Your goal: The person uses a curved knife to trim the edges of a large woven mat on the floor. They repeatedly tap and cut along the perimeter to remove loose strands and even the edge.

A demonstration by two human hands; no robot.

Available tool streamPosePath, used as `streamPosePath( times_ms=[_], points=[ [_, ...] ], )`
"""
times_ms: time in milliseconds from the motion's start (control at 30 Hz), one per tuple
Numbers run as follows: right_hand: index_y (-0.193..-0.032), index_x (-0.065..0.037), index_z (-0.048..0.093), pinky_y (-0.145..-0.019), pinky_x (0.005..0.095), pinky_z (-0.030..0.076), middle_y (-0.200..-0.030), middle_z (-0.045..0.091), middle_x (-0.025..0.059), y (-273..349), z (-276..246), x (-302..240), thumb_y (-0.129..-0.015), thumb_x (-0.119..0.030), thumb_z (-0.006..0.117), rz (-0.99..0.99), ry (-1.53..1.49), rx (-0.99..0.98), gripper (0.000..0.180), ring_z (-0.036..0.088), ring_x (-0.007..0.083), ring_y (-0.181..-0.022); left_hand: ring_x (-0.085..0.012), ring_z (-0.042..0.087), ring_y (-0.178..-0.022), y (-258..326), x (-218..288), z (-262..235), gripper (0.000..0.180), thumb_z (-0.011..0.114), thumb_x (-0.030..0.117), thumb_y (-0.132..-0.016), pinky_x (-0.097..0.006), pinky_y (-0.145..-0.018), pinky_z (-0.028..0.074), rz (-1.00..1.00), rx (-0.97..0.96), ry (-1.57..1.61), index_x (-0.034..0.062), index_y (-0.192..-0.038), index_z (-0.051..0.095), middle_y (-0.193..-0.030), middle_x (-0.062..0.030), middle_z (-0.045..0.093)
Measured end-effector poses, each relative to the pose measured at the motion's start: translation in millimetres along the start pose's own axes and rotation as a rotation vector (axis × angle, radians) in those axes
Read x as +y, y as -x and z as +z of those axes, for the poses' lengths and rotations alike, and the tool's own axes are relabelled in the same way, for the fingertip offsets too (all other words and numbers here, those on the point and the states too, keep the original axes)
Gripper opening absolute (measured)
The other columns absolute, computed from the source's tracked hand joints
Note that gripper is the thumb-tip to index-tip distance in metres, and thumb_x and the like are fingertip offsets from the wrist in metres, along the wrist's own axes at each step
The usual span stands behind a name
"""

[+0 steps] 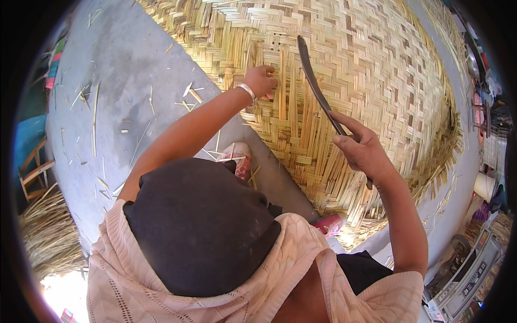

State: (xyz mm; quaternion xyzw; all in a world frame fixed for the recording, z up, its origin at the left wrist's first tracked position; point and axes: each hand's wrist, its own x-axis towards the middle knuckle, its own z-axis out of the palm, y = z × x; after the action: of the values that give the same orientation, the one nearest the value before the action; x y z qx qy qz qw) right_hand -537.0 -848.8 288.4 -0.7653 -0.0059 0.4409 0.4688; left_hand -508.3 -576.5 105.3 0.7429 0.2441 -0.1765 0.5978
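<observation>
A large mat [371, 70] woven from pale split strips lies on the floor in front of me. My right hand [363, 148] grips a long, dark, curved knife [311, 75]. Its blade points up and away over the mat, and the handle end sticks out below my palm. My left hand [262, 82], with a pale bangle [248, 91] at the wrist, is at the mat's left part. Those fingers are curled in, and whatever they may hold is hidden. Loose strip ends stand out along the mat's near edge.
Cut strip scraps [194, 96] are scattered over the grey floor [118, 59]. My pink patterned shoes [239, 156] stand at the mat's near edge. A bundle of dry strips [51, 231] lies at lower left beside a wooden frame [35, 172]. Far right are a white bucket [484, 185] and a vehicle's front [466, 274].
</observation>
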Motion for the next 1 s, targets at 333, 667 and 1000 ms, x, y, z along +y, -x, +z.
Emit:
streamPosePath(
  times_ms=[333,667,1000],
  points=[
    [-0.141,-0.011,0.049,-0.040,0.0200,0.025,-0.056,0.040,-0.0095,0,13,16,-0.092,-0.016,0.063,0.017,-0.082,-0.080,0.051,0.030,0.0014,-0.043,-0.0075,0.052,-0.046,-9,17,-19,0.023,0.069,0.017,-0.088,-0.021,-0.035,0.032,-0.193,-0.348,0.101,0.0006,-0.101,0.059,-0.066,-0.0039,0.060],
    [-0.141,-0.008,0.048,-0.039,0.0202,0.025,-0.056,0.040,-0.0088,-1,12,22,-0.092,-0.016,0.063,0.047,-0.117,-0.035,0.052,0.031,0.0021,-0.042,-0.0068,0.060,-0.056,-1,-8,-23,0.017,0.068,0.018,-0.091,-0.020,-0.045,0.046,-0.166,-0.568,0.288,0.0055,-0.093,0.057,-0.069,0.0016,0.060],
    [-0.141,-0.015,0.049,-0.039,0.0220,0.025,-0.057,0.039,-0.0087,-6,22,26,-0.093,-0.016,0.062,0.077,-0.036,-0.163,0.050,0.030,0.0021,-0.042,-0.0130,0.068,-0.060,14,-17,-12,0.020,0.073,0.017,-0.086,-0.022,-0.042,0.050,-0.149,-0.235,0.253,0.0037,-0.084,0.059,-0.072,-0.0052,0.065]
  ],
)
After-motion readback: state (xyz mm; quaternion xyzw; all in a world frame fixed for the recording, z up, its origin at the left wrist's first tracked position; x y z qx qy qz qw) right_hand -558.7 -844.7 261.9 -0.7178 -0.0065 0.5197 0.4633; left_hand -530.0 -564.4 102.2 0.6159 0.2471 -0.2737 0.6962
